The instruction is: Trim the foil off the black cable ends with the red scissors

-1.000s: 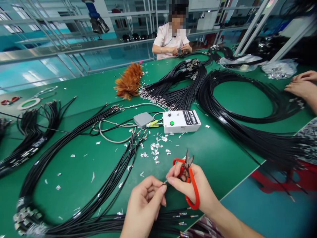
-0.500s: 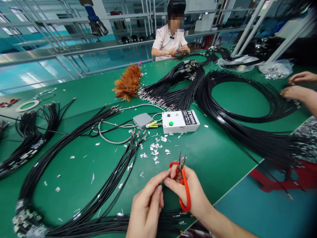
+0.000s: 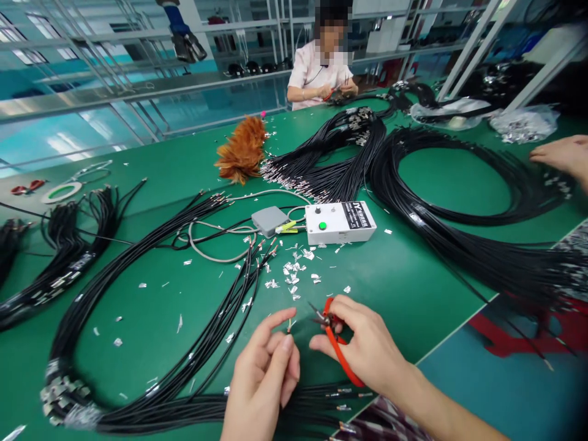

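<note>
Head camera, looking forward-down across green table (image 3: 413,288); hands close below.

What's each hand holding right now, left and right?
Left hand: fingers pinched on a thin wire end, held upright.
Right hand: closed around the orange-handled snips, blades pointing left toward the wire end.

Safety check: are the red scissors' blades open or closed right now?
Open: the scissors in the right hand show two blades spread apart.
</note>
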`<state>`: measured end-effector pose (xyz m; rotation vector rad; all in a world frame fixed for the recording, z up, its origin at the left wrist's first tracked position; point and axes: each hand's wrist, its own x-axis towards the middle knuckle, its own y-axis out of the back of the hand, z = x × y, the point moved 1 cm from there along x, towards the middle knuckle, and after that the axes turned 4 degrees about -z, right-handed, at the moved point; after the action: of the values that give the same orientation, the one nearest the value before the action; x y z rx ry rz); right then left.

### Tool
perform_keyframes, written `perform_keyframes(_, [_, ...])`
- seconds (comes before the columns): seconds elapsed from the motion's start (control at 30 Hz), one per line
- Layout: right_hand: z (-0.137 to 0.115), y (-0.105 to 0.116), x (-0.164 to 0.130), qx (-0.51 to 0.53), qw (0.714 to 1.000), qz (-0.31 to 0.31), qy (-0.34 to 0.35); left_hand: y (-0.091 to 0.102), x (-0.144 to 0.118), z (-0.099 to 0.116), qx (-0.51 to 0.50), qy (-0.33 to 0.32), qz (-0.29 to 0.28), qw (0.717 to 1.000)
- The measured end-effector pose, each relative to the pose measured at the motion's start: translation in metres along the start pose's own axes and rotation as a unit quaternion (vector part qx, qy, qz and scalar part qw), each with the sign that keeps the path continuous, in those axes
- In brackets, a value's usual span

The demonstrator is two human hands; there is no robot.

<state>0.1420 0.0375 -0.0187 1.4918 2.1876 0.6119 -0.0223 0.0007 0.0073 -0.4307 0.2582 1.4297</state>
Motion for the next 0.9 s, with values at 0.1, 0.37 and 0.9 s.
perform_keyframes(0.1, [-0.002,-0.002,-0.001,-0.091,0.994,0.037,0.055,0.001,-0.001,-0.001,-0.014,0.002,0.002,1.0])
perform_keyframes(0.37, [-0.008,-0.003,0.003,-0.18,0.966,0.116,0.147,0.001,-0.002,-0.003,0.002,0.007,-0.011,1.0])
perform_keyframes(0.9, [-0.008,0.002,-0.001,-0.23,0.947,0.139,0.176,0.001,-0.002,-0.002,0.0,0.02,-0.018,1.0])
